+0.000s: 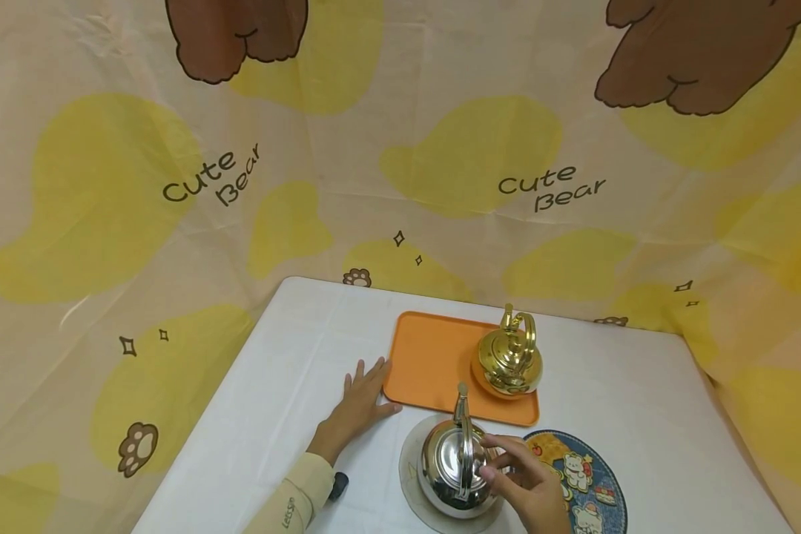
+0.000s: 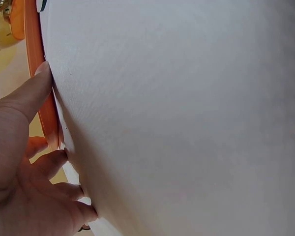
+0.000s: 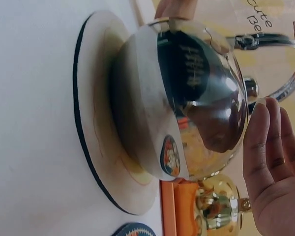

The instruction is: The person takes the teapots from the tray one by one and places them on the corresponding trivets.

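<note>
A shiny silver kettle (image 1: 443,482) stands upright on a round pale mat (image 1: 410,482), its arched handle (image 1: 466,452) raised over the lid. My right hand (image 1: 530,486) is just right of this handle, thumb and forefinger apart, not closed round it. In the right wrist view, several fingers (image 3: 265,152) extend beside the kettle's top; part of the hand is cut off by the frame. My left hand (image 1: 357,408) lies spread at the near left corner of an orange tray (image 1: 434,356), the thumb touching its rim in the left wrist view.
A gold kettle (image 1: 507,363) stands on the right part of the tray. Right of the silver kettle lies a round blue mat (image 1: 597,475) with cartoon bears, partly behind my right hand. A patterned cloth (image 1: 440,163) hangs behind the white table (image 1: 294,356).
</note>
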`<state>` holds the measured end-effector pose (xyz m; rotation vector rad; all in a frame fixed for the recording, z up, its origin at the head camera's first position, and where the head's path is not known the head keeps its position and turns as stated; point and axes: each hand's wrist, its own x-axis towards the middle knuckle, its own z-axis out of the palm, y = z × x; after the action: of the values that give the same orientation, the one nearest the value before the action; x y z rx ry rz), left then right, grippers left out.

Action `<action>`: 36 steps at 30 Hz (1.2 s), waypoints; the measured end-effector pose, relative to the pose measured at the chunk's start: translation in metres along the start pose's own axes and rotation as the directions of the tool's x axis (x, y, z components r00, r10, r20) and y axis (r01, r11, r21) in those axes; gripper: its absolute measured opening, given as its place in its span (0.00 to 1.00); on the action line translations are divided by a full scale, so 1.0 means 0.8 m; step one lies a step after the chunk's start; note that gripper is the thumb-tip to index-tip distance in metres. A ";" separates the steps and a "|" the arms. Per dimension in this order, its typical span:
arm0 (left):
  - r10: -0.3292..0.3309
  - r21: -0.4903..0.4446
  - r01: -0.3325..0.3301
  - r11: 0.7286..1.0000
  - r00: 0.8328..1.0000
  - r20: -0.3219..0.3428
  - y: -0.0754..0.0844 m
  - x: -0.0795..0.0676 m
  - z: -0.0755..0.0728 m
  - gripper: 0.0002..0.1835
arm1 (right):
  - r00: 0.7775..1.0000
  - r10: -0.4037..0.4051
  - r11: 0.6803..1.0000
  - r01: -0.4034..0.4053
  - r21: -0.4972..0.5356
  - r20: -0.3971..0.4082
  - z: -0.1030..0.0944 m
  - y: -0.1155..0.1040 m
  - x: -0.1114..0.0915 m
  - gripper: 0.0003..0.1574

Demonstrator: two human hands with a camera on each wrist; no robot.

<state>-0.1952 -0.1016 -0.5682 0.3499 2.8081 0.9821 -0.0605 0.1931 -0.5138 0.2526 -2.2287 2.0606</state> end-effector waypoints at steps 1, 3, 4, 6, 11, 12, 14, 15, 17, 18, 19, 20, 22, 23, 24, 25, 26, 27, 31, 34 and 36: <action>-0.002 0.006 0.002 1.000 1.000 0.003 0.000 0.001 0.000 0.48 | 1.000 0.016 1.000 -0.016 -0.011 -0.013 -0.001 0.000 0.001 0.24; -0.002 0.014 0.002 1.000 1.000 0.002 -0.001 0.001 0.000 0.48 | 0.999 0.031 0.998 -0.033 -0.046 -0.035 -0.002 -0.001 0.005 0.23; 0.000 0.014 0.000 1.000 1.000 0.000 -0.001 0.001 0.000 0.48 | 0.999 0.027 0.998 -0.029 -0.059 -0.039 -0.003 0.000 0.006 0.23; 0.001 0.015 -0.001 1.000 1.000 0.002 -0.001 0.002 0.000 0.48 | 0.998 0.029 0.997 -0.033 -0.075 -0.051 -0.004 0.001 0.010 0.23; 0.002 -0.004 -0.002 1.000 1.000 0.000 0.001 0.001 -0.001 0.48 | 0.999 0.019 0.999 -0.019 -0.027 -0.030 -0.011 0.004 0.017 0.24; 0.005 -0.007 -0.006 1.000 1.000 -0.004 0.001 0.001 -0.001 0.48 | 0.999 0.022 0.999 -0.023 -0.025 -0.029 -0.013 0.005 0.019 0.24; 0.003 -0.006 -0.003 1.000 1.000 -0.003 0.001 0.001 -0.001 0.48 | 0.999 0.038 0.999 -0.039 -0.029 -0.034 -0.015 0.006 0.021 0.24; 0.001 -0.004 -0.001 1.000 1.000 -0.001 0.001 0.001 -0.001 0.48 | 0.998 0.047 0.998 -0.049 -0.035 -0.042 -0.017 0.006 0.022 0.24; 0.002 -0.003 -0.002 1.000 1.000 -0.005 0.001 0.001 -0.001 0.48 | 0.996 0.060 0.997 -0.063 -0.054 -0.060 -0.019 0.006 0.026 0.25; 0.002 -0.001 -0.002 1.000 1.000 -0.005 0.001 0.001 -0.001 0.48 | 0.996 0.064 0.996 -0.068 -0.059 -0.070 -0.020 0.006 0.028 0.25; 0.001 0.002 -0.001 1.000 1.000 -0.006 0.001 0.001 0.000 0.48 | 0.995 0.065 0.995 -0.070 -0.064 -0.077 -0.022 0.006 0.030 0.25; 0.001 0.003 -0.001 1.000 1.000 -0.007 0.001 0.002 0.000 0.48 | 0.995 0.062 0.995 -0.068 -0.068 -0.083 -0.023 0.006 0.032 0.25; 0.000 0.003 0.000 1.000 1.000 -0.007 0.001 0.002 0.000 0.48 | 0.994 0.049 0.995 -0.057 -0.087 -0.096 -0.027 0.007 0.036 0.25; 0.000 0.003 0.000 1.000 1.000 -0.008 0.001 0.002 0.000 0.48 | 0.994 0.039 0.994 -0.049 -0.096 -0.102 -0.028 0.007 0.038 0.25; 0.000 0.002 0.000 1.000 1.000 -0.007 0.001 0.002 0.000 0.48 | 0.994 0.034 0.993 -0.046 -0.111 -0.108 -0.030 0.007 0.041 0.25; -0.001 0.001 0.001 1.000 1.000 -0.006 0.001 0.002 0.000 0.48 | 0.994 0.032 0.991 -0.045 -0.123 -0.109 -0.032 0.008 0.043 0.25; -0.002 -0.001 0.002 1.000 1.000 -0.005 0.001 0.001 0.000 0.48 | 0.993 0.028 0.991 -0.042 -0.131 -0.111 -0.034 0.008 0.045 0.24; -0.003 -0.003 0.003 1.000 1.000 -0.004 0.001 0.001 0.000 0.48 | 0.993 0.017 0.990 -0.033 -0.136 -0.115 -0.037 0.009 0.047 0.24; -0.011 -0.002 0.011 1.000 1.000 -0.003 0.002 0.001 0.000 0.48 | 0.991 -0.024 0.992 0.009 -0.123 -0.128 -0.045 0.011 0.058 0.24; -0.015 0.001 0.015 1.000 1.000 -0.005 0.001 0.002 0.000 0.48 | 0.987 -0.064 0.993 0.049 -0.105 -0.148 -0.048 0.012 0.066 0.24; -0.018 0.005 0.018 1.000 1.000 -0.004 0.001 0.002 0.000 0.48 | 0.984 -0.064 0.994 0.047 -0.101 -0.165 -0.050 0.011 0.071 0.23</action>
<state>-0.1966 -0.1004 -0.5675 0.3229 2.8127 0.9739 -0.1194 0.2306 -0.5090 0.1260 -2.1862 1.8650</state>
